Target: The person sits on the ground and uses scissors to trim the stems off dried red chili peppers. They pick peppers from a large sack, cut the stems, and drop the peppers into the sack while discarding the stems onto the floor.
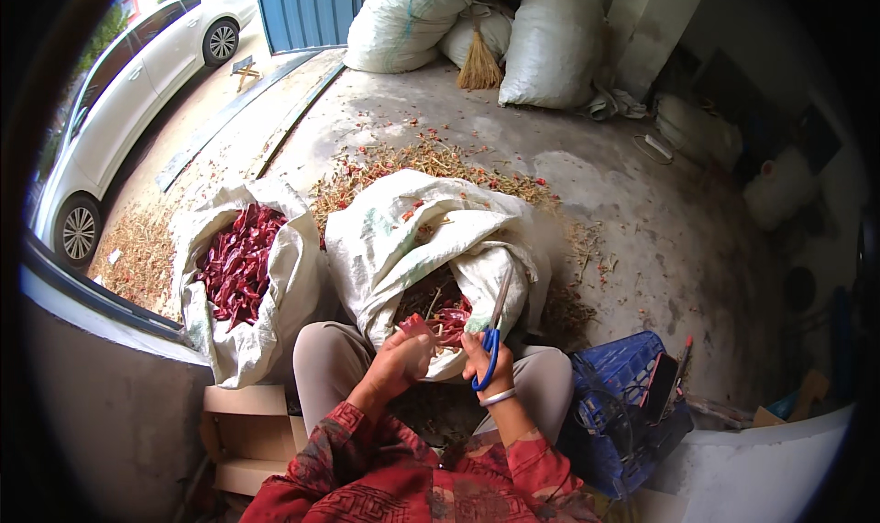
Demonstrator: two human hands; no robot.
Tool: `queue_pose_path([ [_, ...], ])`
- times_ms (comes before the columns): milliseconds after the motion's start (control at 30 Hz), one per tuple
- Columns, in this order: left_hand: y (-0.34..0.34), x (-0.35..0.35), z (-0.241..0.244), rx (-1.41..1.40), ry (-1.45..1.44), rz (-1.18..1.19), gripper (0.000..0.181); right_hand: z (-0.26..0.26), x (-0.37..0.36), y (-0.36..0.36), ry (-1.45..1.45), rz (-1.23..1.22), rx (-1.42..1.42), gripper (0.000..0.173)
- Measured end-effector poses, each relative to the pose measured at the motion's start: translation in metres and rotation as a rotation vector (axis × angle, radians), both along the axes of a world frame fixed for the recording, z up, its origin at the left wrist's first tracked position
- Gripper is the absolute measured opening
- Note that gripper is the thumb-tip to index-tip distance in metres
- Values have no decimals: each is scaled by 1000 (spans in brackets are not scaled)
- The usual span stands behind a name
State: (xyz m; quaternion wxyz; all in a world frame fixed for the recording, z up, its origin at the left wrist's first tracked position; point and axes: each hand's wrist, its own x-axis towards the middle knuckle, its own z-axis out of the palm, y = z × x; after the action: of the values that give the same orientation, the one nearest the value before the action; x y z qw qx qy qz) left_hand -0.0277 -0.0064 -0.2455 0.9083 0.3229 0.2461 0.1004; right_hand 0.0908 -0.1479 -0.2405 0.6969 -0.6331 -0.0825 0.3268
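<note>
Between my knees stands a white woven sack [385, 248] with its mouth folded open, dried red chili peppers [450, 323] showing inside. My left hand [402, 358] is closed on a red chili pepper [414, 326] above the near rim of that sack. Close to its right, my right hand [491, 365] holds scissors [491, 348] by their blue handles, the blades pointing up and away from me. Whether the blades are parted is hard to tell. At the left, another open woven sack [282, 282] holds many dried red chilies [240, 265].
Cut stems and chili bits [371, 169] litter the concrete floor beyond the sacks. A blue plastic crate [612, 399] with a phone on it stands at right, a cardboard box [251, 433] at lower left. Full sacks [553, 42] and a straw broom [479, 62] are at the back.
</note>
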Motion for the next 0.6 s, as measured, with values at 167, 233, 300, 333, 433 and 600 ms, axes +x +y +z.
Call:
queue_pose_path([
  [167,-7,-35,10,149,2,-189,23,20,-8,-26,-102,141,-35,20],
  [233,-12,-48,18,227,81,-244,29,24,-14,-40,-123,148,-92,21],
  [300,-11,-62,10,302,115,-300,30,25,-17,-54,-215,170,-162,23],
  [333,-13,-65,9,376,138,-306,30,27,-19,-59,-242,182,-174,26],
  [433,-20,-65,19,536,150,-318,29,31,-22,-72,-372,238,-231,28],
  [600,-27,-67,10,630,46,-248,24,45,-27,-73,-352,306,-213,28],
])
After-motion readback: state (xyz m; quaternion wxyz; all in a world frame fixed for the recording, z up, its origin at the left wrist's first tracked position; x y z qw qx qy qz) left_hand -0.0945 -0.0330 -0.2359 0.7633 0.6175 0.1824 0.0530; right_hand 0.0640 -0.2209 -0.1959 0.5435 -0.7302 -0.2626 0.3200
